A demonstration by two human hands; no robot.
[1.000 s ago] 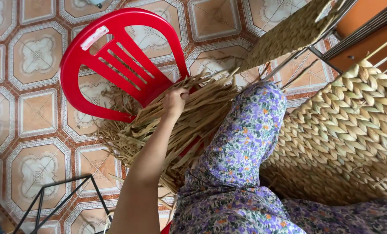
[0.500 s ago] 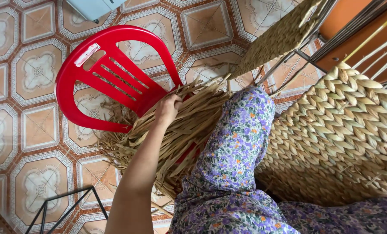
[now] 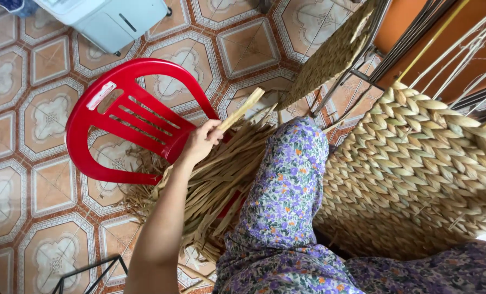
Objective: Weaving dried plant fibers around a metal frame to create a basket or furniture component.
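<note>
Your left hand [image 3: 199, 142] is closed on one flat dried strand [image 3: 242, 109], with the fingers [image 3: 214, 134] pinched narrowly around its lower part. The free end of the strand points up and away from you, clear of the rest of the material. Your right hand is not in view, so its state cannot be reported.

The strand is lifted just above the loose bundle of dried strands [image 3: 210, 188], which lies across the seat of the red plastic chair [image 3: 128, 117] and spills over its front edge toward the tiled floor [image 3: 31, 179]. Your knee, in floral fabric [image 3: 286, 185], rests against the near side of the bundle.

Progress, judged from the layout: the large woven basket [image 3: 417, 169] at your right side shows a closed, even braid over the whole visible wall, so most of the weaving appears done. Its upper rim runs out of view, and you cannot tell whether it is finished. A sizeable bundle remains unused. The selected strand is separated from the bundle but is well apart from the basket wall; it is not yet woven in.

A second woven panel [image 3: 330, 54] leans on a metal frame beyond the chair.
</note>
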